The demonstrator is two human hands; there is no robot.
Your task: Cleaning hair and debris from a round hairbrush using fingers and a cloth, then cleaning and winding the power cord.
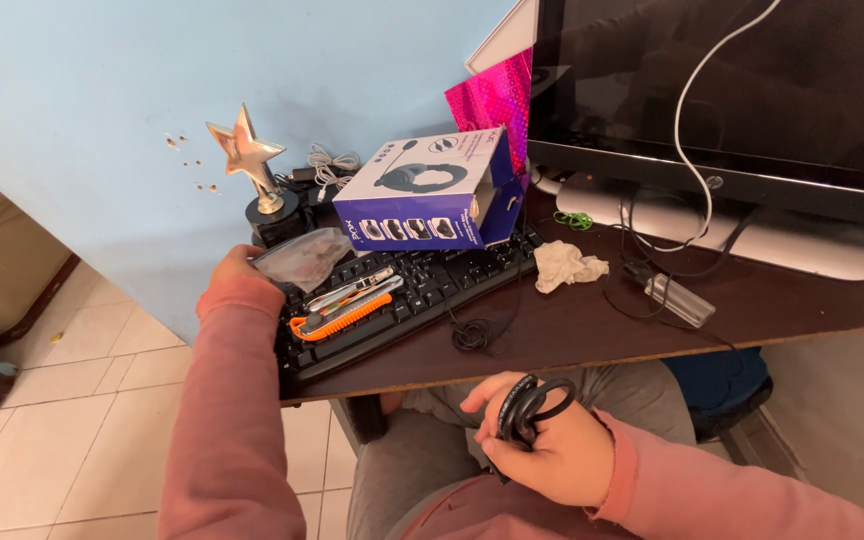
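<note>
The right hand (550, 450) was closed around a coiled black cable (530, 402) below the desk (592, 325) edge, its coiling seemingly done, while the left hand (237, 268) pinched a crumpled plastic bag (304, 256) beside the keyboard (407, 295), not yet cleared.

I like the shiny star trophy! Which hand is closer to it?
Left. The left hand is on the desk just below the star trophy, gripping a clear bag. The right hand is in the lap, holding coiled cable.
</note>
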